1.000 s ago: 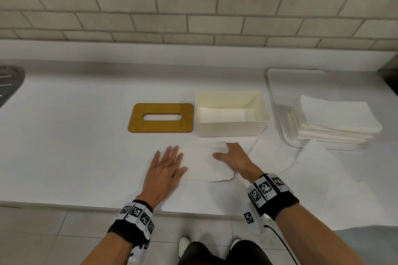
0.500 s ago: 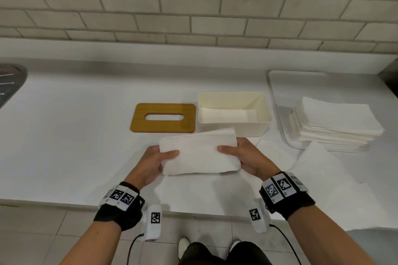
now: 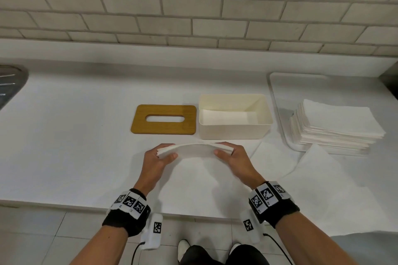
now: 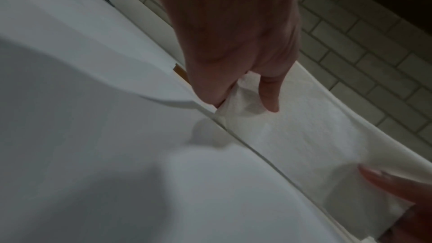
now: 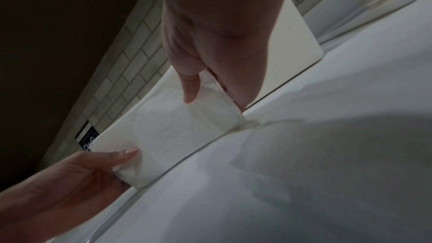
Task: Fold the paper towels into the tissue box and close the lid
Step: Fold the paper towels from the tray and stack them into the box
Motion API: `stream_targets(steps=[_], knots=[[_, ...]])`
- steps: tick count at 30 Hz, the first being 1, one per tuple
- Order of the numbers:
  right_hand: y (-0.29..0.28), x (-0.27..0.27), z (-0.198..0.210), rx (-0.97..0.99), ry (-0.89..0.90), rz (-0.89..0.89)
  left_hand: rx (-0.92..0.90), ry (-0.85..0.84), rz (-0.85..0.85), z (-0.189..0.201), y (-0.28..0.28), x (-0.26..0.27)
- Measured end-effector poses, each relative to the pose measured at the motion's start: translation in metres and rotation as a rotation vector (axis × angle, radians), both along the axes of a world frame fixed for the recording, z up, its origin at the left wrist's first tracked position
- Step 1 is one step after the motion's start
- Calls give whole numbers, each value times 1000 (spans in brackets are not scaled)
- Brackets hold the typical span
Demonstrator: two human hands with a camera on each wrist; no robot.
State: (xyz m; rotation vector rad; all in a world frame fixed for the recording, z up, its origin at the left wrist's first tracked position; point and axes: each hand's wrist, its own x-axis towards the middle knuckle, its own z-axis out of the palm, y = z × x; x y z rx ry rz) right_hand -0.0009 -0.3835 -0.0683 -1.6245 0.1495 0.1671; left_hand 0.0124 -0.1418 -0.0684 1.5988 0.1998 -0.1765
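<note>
A folded white paper towel hangs level above the counter, just in front of the cream tissue box. My left hand pinches its left end and my right hand pinches its right end, thumbs on the near side. The left wrist view shows the towel held by the left hand; the right wrist view shows the towel under the right hand. The box is open with white towels lying inside. The wooden lid with its slot lies flat to the left of the box.
A stack of unfolded paper towels sits on a white tray at the right. Loose unfolded sheets lie on the counter at the front right. A sink edge shows at far left. A tiled wall rises behind.
The hands went from pressing the towel flat on the counter to picking it up by both ends; it has since tipped from facing me to nearly level and moved toward the box.
</note>
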Motion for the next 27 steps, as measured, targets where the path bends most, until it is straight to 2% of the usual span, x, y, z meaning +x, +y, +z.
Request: stream_targets(steps=[9, 14, 18, 20, 22, 25, 27], knots=[[-4, 2, 0, -74, 53, -12, 40, 62, -17, -2, -8, 1], [-33, 10, 46, -104, -27, 26, 38, 6, 1, 43, -29, 21], [-79, 44, 84, -288, -152, -111, 82, -25, -7, 81, -75, 60], [-95, 66, 94, -436, -137, -194, 166, -33, 3, 92, -104, 84], [-103, 86, 98, -605, -80, -231, 346, -37, 7, 96, -131, 106], [-106, 104, 94, -828, 12, -167, 674, -29, -63, 87, -161, 126], [-103, 108, 90, -929, 77, -100, 788, -17, -104, 77, -173, 131]])
